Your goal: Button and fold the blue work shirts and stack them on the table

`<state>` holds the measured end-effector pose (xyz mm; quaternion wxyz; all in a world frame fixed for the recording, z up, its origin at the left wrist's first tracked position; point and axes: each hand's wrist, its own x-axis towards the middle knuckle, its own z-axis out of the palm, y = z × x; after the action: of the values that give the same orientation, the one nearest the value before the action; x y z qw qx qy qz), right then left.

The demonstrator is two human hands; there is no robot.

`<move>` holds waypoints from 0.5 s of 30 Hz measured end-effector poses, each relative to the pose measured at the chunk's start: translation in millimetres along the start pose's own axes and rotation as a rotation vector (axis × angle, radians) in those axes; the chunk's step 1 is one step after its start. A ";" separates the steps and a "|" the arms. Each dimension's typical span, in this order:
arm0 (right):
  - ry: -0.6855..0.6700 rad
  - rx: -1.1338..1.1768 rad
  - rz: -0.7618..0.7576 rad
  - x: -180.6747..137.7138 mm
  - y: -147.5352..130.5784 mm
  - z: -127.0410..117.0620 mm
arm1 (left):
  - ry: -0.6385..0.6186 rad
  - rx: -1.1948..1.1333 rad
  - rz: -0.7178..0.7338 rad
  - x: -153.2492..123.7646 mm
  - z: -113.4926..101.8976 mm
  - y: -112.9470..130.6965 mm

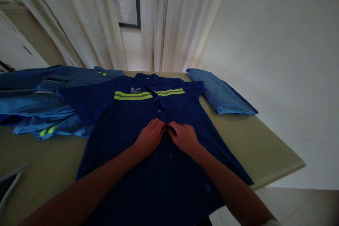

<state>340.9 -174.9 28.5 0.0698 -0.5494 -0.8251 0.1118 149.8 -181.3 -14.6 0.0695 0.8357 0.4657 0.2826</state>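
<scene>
A dark blue short-sleeved work shirt (127,120) lies front side up, its collar at the far end. A yellow-green reflective band (134,95) with a grey stripe crosses its chest. Both hands meet at the front placket, about mid-shirt. My left hand (151,133) is closed, fingers pinching the placket edge. Right beside it, my right hand (183,136) pinches the same spot from the other side. Whatever button sits between the fingertips is hidden. Other buttons show on the placket above, and a button (170,155) shows below the hands.
The shirt rests on a yellowish-green table (246,144). Loosely heaped blue work clothes (60,99) lie at the left, and a folded blue garment (219,93) at the far right. A white-edged dark object (13,183) pokes in at the left. Curtains (180,21) hang behind; a white wall stands right.
</scene>
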 end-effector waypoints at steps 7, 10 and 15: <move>-0.009 0.028 -0.022 1.5 1.9 3.7 | -0.009 0.017 0.028 -0.5 -0.1 0.0; 0.010 0.059 -0.027 1.5 2.3 5.2 | -0.012 0.030 0.029 -1.0 1.4 -0.4; 0.064 0.263 -0.086 -0.6 3.3 1.9 | 0.026 0.040 0.047 -1.6 0.4 -0.1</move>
<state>343.6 -174.5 25.9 0.1723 -0.5027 -0.8235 0.1985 149.2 -182.5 -15.6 0.0400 0.8439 0.4522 0.2859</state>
